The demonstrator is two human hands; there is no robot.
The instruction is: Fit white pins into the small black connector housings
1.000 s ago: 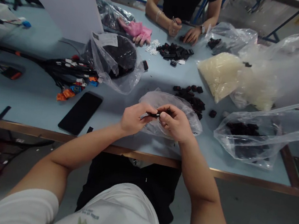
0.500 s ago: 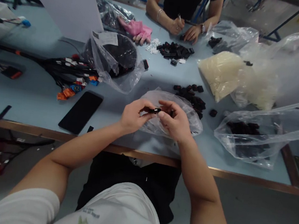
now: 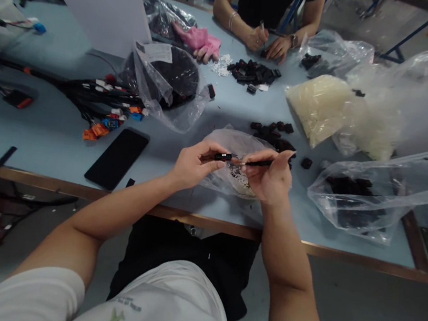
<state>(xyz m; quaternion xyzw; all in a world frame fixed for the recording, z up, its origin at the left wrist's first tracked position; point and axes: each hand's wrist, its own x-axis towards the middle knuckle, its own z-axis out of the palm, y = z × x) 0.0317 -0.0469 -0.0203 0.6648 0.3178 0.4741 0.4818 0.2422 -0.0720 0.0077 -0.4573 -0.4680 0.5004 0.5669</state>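
Your hands have drawn apart since the earlier frame, and a slim black tool (image 3: 262,163) now shows in your right hand (image 3: 269,178), pinched between thumb and fingers (image 3: 254,170), its pale tip pointing at the connector from just beside it. Your left hand (image 3: 193,165) grips a small black plastic connector (image 3: 223,157) between thumb and fingertips, holding it above a crumpled clear plastic bag (image 3: 240,145) that lies on the pale blue counter (image 3: 171,122). Just beyond the bag sits a heap of loose black connectors (image 3: 273,134). A black smartphone (image 3: 116,158) lies to your left, near a bundled black wire harness (image 3: 103,97) with orange and blue plugs. Across the counter, a co-worker's hands (image 3: 278,49) rest near another pile of black connectors (image 3: 252,73).
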